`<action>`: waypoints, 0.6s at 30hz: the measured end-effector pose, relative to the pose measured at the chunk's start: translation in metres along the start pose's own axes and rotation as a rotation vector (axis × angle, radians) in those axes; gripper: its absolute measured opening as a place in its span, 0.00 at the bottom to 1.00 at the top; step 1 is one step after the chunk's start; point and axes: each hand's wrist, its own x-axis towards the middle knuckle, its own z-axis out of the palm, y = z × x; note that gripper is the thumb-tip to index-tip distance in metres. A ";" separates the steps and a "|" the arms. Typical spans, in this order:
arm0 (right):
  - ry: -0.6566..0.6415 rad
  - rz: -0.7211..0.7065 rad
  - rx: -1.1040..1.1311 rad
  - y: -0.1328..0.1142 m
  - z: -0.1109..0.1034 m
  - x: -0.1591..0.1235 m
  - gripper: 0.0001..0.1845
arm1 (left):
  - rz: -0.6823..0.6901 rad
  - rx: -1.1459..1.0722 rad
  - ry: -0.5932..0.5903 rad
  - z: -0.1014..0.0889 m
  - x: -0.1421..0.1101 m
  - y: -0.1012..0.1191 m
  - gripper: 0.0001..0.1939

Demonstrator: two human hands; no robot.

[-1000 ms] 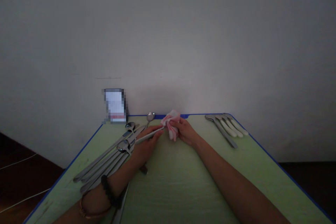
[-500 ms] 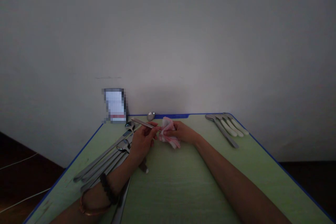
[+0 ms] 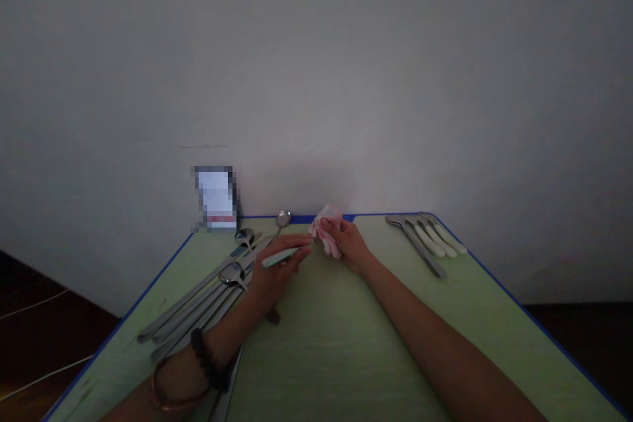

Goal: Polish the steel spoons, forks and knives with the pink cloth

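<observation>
My left hand (image 3: 279, 267) is closed around a piece of cutlery with a flat metal handle (image 3: 281, 258). Its handle end points to the left and slightly down, and its other end is hidden at the fingertips and cloth, so I cannot tell its kind. A crumpled pink and white cloth (image 3: 327, 227) is pinched in my right hand (image 3: 350, 244), up against my left fingertips. Below and left of my left hand, several long-handled metal spoons (image 3: 231, 273) lie on the table, partly covered by my forearm.
Several utensils with white handles (image 3: 430, 239) and a metal-handled one (image 3: 424, 254) lie at the back right of the pale green table (image 3: 336, 356). Another spoon (image 3: 283, 218) lies by the back edge. A phone (image 3: 217, 198) with a blurred screen leans on the wall (image 3: 316, 79).
My right hand has moved up and slightly right with the cloth. The cutlery handle in my left hand has swung from pointing up-left to pointing slightly down-left.
</observation>
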 end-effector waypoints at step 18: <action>0.235 -0.127 0.043 0.006 -0.005 0.010 0.19 | -0.032 0.317 -0.441 0.004 -0.007 0.006 0.15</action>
